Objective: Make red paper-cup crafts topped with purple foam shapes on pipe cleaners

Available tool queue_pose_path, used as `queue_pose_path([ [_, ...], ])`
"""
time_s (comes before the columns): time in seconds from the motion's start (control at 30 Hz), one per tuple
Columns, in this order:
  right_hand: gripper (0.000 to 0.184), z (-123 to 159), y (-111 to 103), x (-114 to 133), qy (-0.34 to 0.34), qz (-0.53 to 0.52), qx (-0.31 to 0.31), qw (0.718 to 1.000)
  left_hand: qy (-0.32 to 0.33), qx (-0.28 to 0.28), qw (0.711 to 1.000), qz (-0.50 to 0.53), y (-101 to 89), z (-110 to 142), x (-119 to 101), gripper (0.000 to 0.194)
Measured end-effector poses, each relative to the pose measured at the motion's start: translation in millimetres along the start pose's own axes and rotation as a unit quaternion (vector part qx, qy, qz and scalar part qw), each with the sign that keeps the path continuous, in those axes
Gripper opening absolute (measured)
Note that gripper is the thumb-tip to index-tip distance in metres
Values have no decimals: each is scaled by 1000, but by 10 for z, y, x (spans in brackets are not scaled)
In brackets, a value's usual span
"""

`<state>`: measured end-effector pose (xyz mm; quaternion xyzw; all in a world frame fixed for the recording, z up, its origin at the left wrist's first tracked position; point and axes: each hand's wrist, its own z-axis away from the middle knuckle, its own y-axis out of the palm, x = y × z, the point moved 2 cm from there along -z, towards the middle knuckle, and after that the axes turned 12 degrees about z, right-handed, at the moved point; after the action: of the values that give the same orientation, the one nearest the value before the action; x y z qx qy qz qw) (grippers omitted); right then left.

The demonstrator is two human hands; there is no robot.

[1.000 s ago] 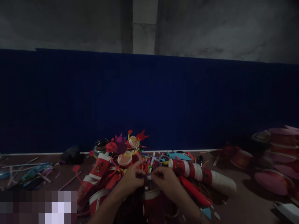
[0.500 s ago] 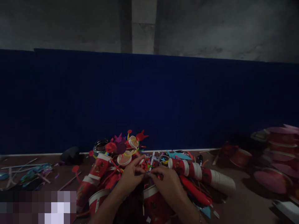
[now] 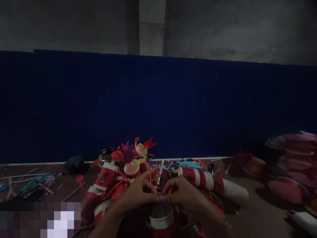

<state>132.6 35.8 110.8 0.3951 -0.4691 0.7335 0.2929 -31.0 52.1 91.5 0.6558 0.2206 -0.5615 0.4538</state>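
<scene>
My left hand [image 3: 138, 191] and my right hand [image 3: 182, 193] meet in front of me, thumbs and fingertips pinched together. Between them is a small, partly hidden purplish piece [image 3: 160, 193], too small to name. The left index finger points up and away. Just below the fingertips stands a red paper cup [image 3: 162, 224] with a white rim. Left of my left forearm is another red and white cup [image 3: 103, 208], partly covered by the arm. Red-handled scissors [image 3: 200, 228] lie below my right wrist, only partly visible.
Stacked red paper cups [image 3: 213, 181] lie on their sides to the right. Decorated cups with coloured cut-outs [image 3: 132, 167] are piled at the back left. Pipe cleaners and scraps [image 3: 37, 185] litter the far left. A blue partition [image 3: 158, 105] rises behind the table.
Both hands have come slightly lower and nearer, with fingertips still together. The left index finger has stretched out. The cup beneath them now sits lower in view, and scissors show near my right wrist.
</scene>
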Motion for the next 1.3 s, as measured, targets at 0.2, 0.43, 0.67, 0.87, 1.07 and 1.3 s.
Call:
queue_pose_path([
  [0.2,12,116,-20,78,-6,-60,72,996,-16,32,997,68,27,39,26,105],
  [0.43,7,122,16,108,-5,-16,19,1000,-5,24,996,82,-8,7,61,102],
  [0.67,18,36,17,1,-67,46,-81,993,29,-35,999,3,-3,-50,8,91],
  [0.87,7,4,12,-3,-119,32,-96,988,23,-20,999,11,0,-60,28,94],
  [1.07,17,36,-7,29,-82,-83,-10,993,9,-2,998,60,-23,-38,47,97],
  [1.3,11,17,-19,53,-107,-60,-92,988,22,17,998,62,26,-33,2,94],
])
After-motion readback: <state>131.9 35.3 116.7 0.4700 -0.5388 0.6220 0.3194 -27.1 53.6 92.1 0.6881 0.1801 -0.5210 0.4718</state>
